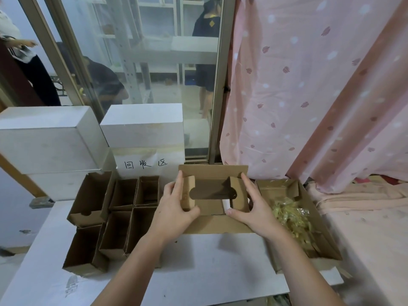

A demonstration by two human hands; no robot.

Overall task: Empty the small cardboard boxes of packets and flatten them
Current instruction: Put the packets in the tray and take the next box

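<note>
Two bare arms reach up from the bottom edge. Between the hands sits the small cardboard box, open on the white board. Left hand pinches the box's left flap, thumb in front, fingers spread behind. Right hand pinches the right flap the same way. Beside it, the open tray holds yellowish packets (too blurry to count). Empty brown boxes stand to the left.
</note>
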